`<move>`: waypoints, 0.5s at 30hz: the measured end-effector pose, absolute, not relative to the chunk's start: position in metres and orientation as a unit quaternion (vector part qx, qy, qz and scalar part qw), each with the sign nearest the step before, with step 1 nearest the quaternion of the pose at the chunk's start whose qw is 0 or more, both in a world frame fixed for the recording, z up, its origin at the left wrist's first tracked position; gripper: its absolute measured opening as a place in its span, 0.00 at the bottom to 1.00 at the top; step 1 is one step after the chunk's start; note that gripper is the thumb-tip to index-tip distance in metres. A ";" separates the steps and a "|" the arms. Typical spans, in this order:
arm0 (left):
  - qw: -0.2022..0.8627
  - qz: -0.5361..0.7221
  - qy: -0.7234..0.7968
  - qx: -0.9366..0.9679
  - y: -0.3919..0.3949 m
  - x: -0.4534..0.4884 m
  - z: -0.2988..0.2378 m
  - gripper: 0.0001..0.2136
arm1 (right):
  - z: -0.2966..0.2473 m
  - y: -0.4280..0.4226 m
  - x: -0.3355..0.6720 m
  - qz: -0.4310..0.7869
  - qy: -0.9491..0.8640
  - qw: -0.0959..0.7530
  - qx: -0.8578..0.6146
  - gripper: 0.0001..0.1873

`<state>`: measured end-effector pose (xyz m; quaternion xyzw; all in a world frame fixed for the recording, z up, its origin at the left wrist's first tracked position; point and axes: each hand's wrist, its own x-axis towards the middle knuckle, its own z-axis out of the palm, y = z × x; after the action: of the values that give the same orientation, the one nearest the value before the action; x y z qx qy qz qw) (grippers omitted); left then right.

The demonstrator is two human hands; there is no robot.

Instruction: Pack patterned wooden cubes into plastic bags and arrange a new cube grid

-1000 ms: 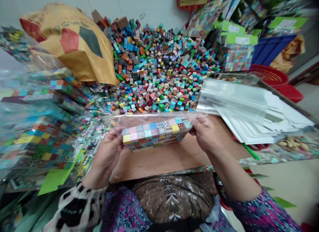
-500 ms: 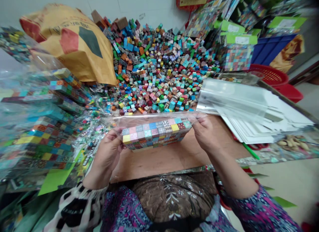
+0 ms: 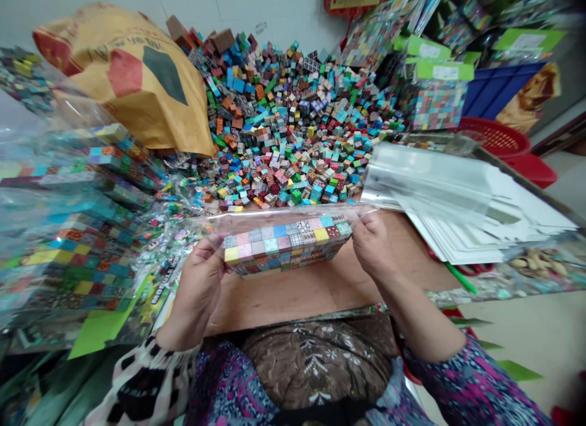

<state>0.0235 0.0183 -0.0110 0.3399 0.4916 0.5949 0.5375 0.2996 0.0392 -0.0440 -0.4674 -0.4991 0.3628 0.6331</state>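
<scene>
"So, grip?"
"Both pinching: left hand and right hand held a clear plastic bag around a block of coloured cubes."
"Where?"
"Over a wooden table, before a pile of loose cubes."

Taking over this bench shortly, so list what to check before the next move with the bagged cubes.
1. Left hand gripping the clear plastic bag at one end: ok.
2. Right hand gripping the bag's other end: ok.
3. Block of small coloured cubes sitting inside the bag, in tidy rows: ok.
4. Bag's opening sealed: cannot tell.
5. Stack of spare clear bags lying close by on the right: ok.
</scene>
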 end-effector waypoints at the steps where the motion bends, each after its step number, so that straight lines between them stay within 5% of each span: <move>1: 0.534 0.596 0.492 0.343 0.018 0.024 -0.011 0.17 | -0.044 0.039 0.299 0.365 -0.496 0.632 -0.470 0.18; 15: 0.524 0.599 0.498 0.345 0.018 0.024 -0.013 0.16 | -0.044 0.040 0.295 0.424 -0.455 0.639 -0.453 0.15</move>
<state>0.0240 0.0184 -0.0130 0.3448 0.4977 0.5995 0.5235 0.2951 0.0398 -0.0436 -0.4529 -0.4547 0.4242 0.6389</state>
